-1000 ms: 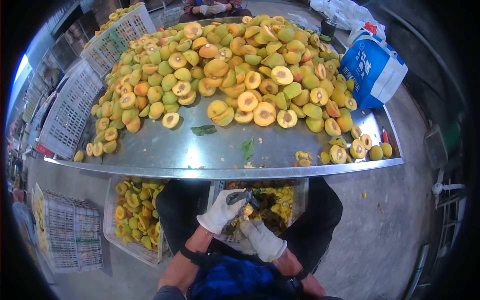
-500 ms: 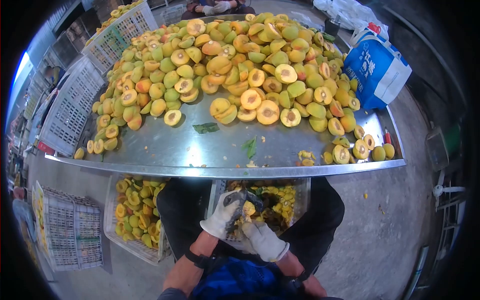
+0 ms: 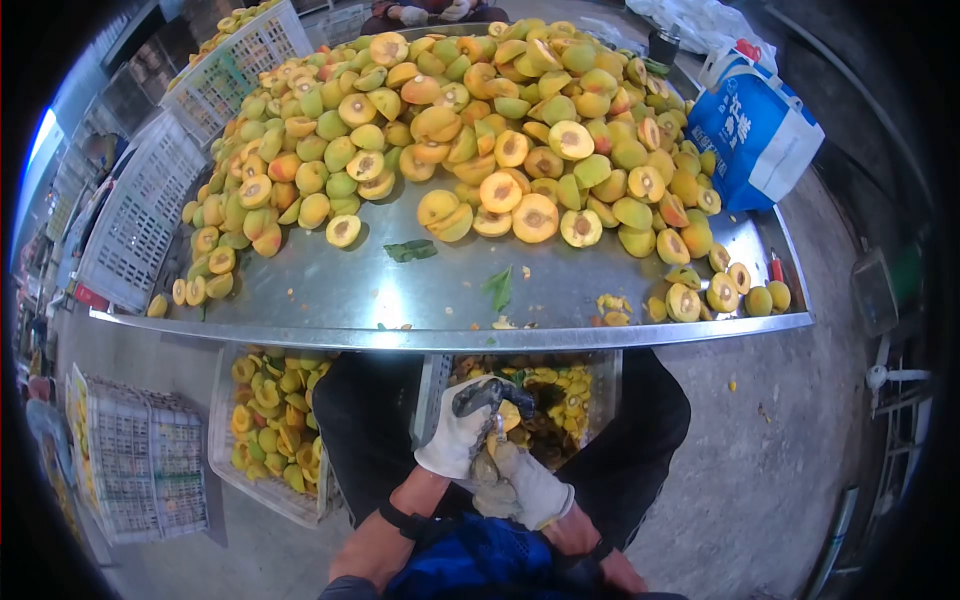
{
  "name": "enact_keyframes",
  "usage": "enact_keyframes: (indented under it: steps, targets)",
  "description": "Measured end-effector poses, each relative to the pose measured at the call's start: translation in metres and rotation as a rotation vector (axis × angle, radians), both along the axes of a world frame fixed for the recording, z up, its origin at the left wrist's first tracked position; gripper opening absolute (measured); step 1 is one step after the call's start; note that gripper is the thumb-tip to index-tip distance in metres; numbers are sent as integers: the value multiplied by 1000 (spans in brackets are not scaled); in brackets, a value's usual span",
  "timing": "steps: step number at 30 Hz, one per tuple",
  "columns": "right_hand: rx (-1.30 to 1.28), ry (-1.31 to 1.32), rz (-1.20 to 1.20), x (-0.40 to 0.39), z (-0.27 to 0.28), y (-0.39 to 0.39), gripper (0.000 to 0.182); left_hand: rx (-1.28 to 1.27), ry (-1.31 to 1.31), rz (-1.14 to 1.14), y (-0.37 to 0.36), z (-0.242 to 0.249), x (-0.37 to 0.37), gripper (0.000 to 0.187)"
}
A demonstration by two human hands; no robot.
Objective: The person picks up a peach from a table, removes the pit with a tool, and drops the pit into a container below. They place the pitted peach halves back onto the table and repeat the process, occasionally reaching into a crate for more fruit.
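My left hand (image 3: 462, 432), in a white glove with dark fingertips, curls around a yellow peach piece (image 3: 511, 415). My right hand (image 3: 528, 488), gloved too, is closed just below it. A thin metal tool (image 3: 497, 428) juts from the right fingers against the fruit; its handle is hidden in the glove. Both hands are close together above a crate (image 3: 428, 398) between my knees, which holds yellow peach pieces and scraps. Beyond them, a large heap of halved peaches (image 3: 440, 125) covers much of a metal table (image 3: 345, 275).
A crate of peach halves (image 3: 222, 440) stands left of my leg, beside a stacked white crate (image 3: 140, 460). More crates (image 3: 140, 215) line the table's left side. A blue-and-white bag (image 3: 745, 140) sits at the right edge. Another person's gloved hands (image 3: 435, 14) show across the table.
My left hand has turned and risen slightly, so more of the yellow peach piece shows. The right hand stays close beneath it. The view has shifted slightly.
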State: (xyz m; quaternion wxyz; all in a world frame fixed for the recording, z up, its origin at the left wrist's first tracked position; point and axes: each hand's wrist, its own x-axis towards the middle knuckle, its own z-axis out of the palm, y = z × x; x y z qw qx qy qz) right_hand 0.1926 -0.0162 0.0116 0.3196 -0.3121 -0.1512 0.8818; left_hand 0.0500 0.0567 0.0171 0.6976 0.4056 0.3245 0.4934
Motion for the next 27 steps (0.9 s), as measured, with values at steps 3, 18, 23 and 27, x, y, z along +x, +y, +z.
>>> enact_keyframes:
  steps: [3,18,23,27]
  targets:
    - [153,-274,64,0,11,9,30,-130,-98,141,-6,-25,3,40]
    - [255,-1066,218,29,-52,19,42,423,1805,612,-2,88,-153,40]
    - [397,-1023,77,17,-49,20,36,475,1403,505,84,118,-126,42]
    - [379,-1035,177,24,-54,10,46,577,1410,410,198,76,-87,53]
